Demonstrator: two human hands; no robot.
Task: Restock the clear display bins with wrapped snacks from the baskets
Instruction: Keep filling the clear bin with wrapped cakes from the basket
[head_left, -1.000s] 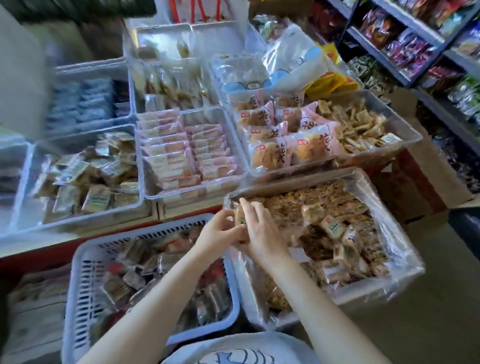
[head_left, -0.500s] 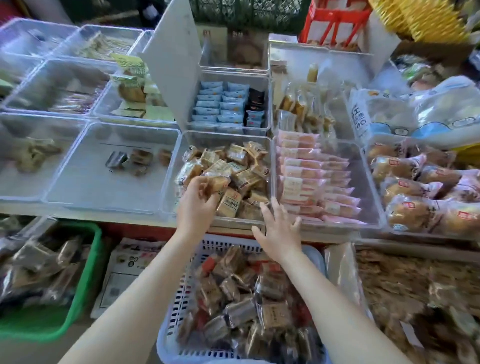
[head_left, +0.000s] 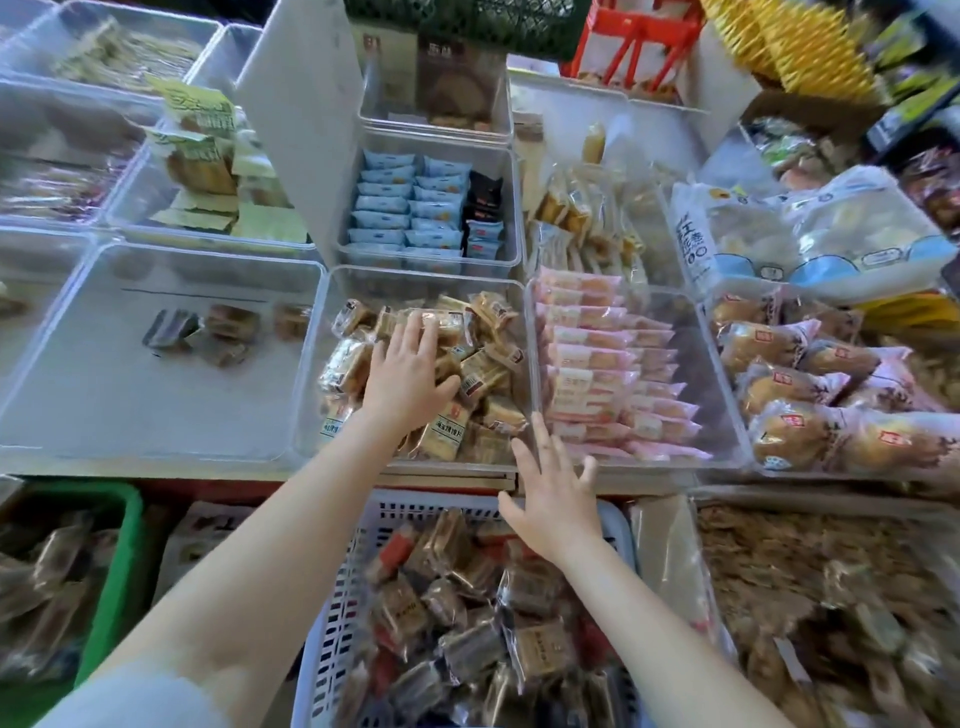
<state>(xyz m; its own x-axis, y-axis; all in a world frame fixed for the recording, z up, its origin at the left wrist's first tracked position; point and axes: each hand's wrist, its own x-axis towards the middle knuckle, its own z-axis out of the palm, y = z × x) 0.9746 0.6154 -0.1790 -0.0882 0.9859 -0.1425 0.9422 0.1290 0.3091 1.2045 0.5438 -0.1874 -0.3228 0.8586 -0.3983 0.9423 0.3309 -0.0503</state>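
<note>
Display counter (head_left: 447, 470) — clear bins (head_left: 156, 364) side by side.

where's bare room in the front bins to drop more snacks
Most room: the near-empty bin, bare floor around its few dark packets. The pink-packet bin has a clear strip along its right wall. Crowded: the bin under the left hand.

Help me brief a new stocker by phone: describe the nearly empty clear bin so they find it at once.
Start at the clear bin of tan wrapped snacks under the left hand, in the front row. The nearly empty bin is its immediate left neighbour. Unlike the full bins around it, it holds only a few dark and brown packets near its back.
</note>
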